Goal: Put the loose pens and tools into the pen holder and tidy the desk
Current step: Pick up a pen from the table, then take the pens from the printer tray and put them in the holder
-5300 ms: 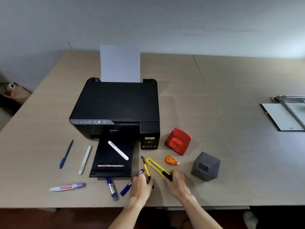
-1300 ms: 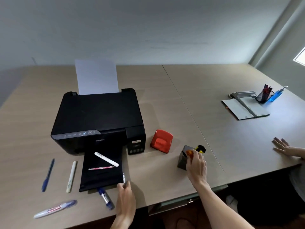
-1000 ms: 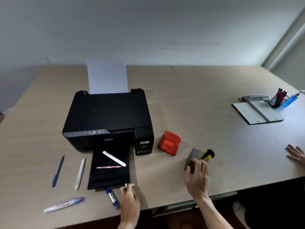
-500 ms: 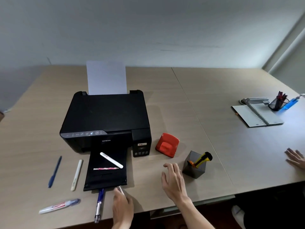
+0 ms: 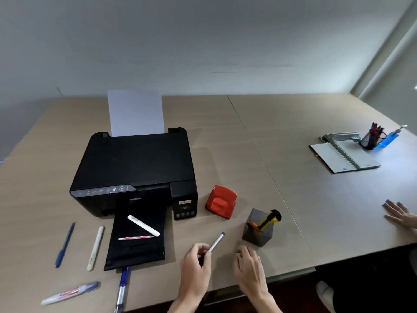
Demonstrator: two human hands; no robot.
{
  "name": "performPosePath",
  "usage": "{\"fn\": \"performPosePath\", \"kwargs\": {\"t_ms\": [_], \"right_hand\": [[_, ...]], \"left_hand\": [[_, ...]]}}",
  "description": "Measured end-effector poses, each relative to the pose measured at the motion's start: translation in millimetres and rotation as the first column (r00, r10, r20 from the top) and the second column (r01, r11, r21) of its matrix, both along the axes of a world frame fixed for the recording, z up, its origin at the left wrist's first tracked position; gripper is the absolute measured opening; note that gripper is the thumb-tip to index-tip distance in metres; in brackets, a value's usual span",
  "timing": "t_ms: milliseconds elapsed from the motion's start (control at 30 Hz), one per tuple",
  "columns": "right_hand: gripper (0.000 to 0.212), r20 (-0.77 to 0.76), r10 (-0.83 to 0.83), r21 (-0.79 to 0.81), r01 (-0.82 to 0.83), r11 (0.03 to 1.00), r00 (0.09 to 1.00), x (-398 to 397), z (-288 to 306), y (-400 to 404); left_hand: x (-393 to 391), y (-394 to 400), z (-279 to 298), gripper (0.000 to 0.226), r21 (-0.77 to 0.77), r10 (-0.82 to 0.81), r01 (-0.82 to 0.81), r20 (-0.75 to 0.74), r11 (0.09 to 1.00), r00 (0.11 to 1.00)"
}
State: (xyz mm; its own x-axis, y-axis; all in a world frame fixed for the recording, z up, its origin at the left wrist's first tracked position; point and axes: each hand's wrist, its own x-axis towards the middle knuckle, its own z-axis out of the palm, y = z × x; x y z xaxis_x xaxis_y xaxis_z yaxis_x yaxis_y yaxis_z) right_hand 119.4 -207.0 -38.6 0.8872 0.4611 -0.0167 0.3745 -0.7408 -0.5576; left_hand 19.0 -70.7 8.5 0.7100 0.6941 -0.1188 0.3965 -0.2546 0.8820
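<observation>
My left hand grips a silver pen with a blue tip, pointed up and right toward the grey pen holder. A yellow utility knife and an orange item stick out of the holder. My right hand hovers with fingers apart just in front of the holder, holding nothing. Loose on the desk lie a blue pen, a cream pen, a correction pen and a blue-capped pen. A white pen and a pink pencil rest on the printer tray.
A black printer with a paper sheet stands centre left. A red hole punch sits behind the holder. Far right are a notebook, a mesh cup of pens and another person's hand. The desk edge runs close to my hands.
My left hand has lifted the silver pen from beside the tray and carried it right toward the holder. My right hand has drawn back toward the desk edge.
</observation>
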Motion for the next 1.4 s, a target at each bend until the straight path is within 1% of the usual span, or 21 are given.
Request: {"fn": "performPosePath", "kwargs": {"t_ms": [67,167,233,333,367,500,567,633,700,800,833,900,933,1000,1067,1133,1167,1233,1300,1400], "right_hand": [[0.01,-0.003,0.026,-0.052,-0.027,0.998,1.0,0,-5,-14],[0.015,-0.055,0.032,-0.119,-0.039,0.992,0.998,-2,-14,-33],[0.015,-0.054,-0.01,-0.12,0.003,0.993,0.998,-3,-24,-44],[0.032,-0.078,-0.054,-0.136,0.043,0.99,0.995,-2,-36,-52],[0.034,-0.066,-0.063,-0.146,0.053,0.988,0.996,-1,-38,-54],[0.022,-0.048,-0.081,-0.143,0.074,0.987,0.996,3,-35,-59],[0.023,-0.054,-0.086,-0.144,0.078,0.987,0.995,7,-34,-59],[0.021,-0.041,-0.081,-0.135,0.075,0.988,0.996,10,-29,-56],[0.015,-0.038,-0.078,-0.108,0.073,0.991,0.996,13,-25,-51],[0.016,-0.097,-0.02,-0.142,0.006,0.99,0.995,17,-14,-32],[0.017,-0.106,0.004,-0.154,-0.02,0.988,0.994,18,-11,-23],[0.027,-0.118,0.039,-0.139,-0.055,0.989,0.992,19,-5,-4],[0.031,-0.12,0.06,-0.12,-0.075,0.99,0.991,19,-2,7],[0.029,-0.138,0.109,-0.065,-0.119,0.991,0.984,18,2,31],[0.025,-0.136,0.177,0.001,-0.178,0.984,0.975,13,9,60],[0.023,-0.084,0.265,0.053,-0.261,0.964,0.961,6,14,91],[0.022,-0.052,0.305,0.072,-0.301,0.951,0.951,1,15,107],[0.02,-0.001,0.372,0.089,-0.37,0.925,0.928,-10,19,138],[0.021,0.041,0.428,0.084,-0.43,0.899,0.903,-21,23,169],[0.027,0.073,0.493,0.024,-0.495,0.868,0.867,-37,28,203]], "left_hand": [[29,-4,22,0.012,0.043,-0.07,0.065,0.119,0.997,0.99],[73,-7,41,0.008,0.117,-0.211,0.192,0.181,0.974,0.961],[97,-10,45,0.008,0.174,-0.303,0.276,0.16,0.945,0.939],[125,-16,39,0.01,0.251,-0.411,0.382,0.07,0.889,0.909],[133,-18,35,0.012,0.257,-0.431,0.407,0.044,0.877,0.901],[151,-24,22,0.022,0.212,-0.47,0.468,-0.043,0.858,0.882],[153,-25,18,0.028,0.189,-0.477,0.474,-0.031,0.86,0.878],[150,-24,18,0.028,0.175,-0.478,0.469,0.005,0.865,0.878],[140,-19,19,0.026,0.148,-0.444,0.432,0.058,0.889,0.894],[112,-2,18,0.021,0.079,-0.329,0.322,0.124,0.944,0.936],[99,6,16,0.018,0.068,-0.283,0.276,0.139,0.959,0.949],[69,27,9,0.012,0.077,-0.18,0.17,0.145,0.982,0.973],[51,38,6,0.011,0.095,-0.122,0.109,0.14,0.99,0.983],[14,61,-2,0.013,0.158,-0.001,-0.02,0.132,0.987,0.991],[-21,85,-9,0.015,0.24,0.126,-0.15,0.115,0.959,0.985],[-50,109,-17,0.017,0.328,0.23,-0.237,0.062,0.915,0.971],[-62,120,-20,0.021,0.378,0.269,-0.254,0.014,0.89,0.963],[-78,139,-22,0.03,0.478,0.31,-0.235,-0.083,0.846,0.947],[-86,156,-24,0.039,0.537,0.304,-0.162,-0.187,0.828,0.934],[-91,178,-34,0.051,0.56,0.265,-0.024,-0.354,0.828,0.897]]}}
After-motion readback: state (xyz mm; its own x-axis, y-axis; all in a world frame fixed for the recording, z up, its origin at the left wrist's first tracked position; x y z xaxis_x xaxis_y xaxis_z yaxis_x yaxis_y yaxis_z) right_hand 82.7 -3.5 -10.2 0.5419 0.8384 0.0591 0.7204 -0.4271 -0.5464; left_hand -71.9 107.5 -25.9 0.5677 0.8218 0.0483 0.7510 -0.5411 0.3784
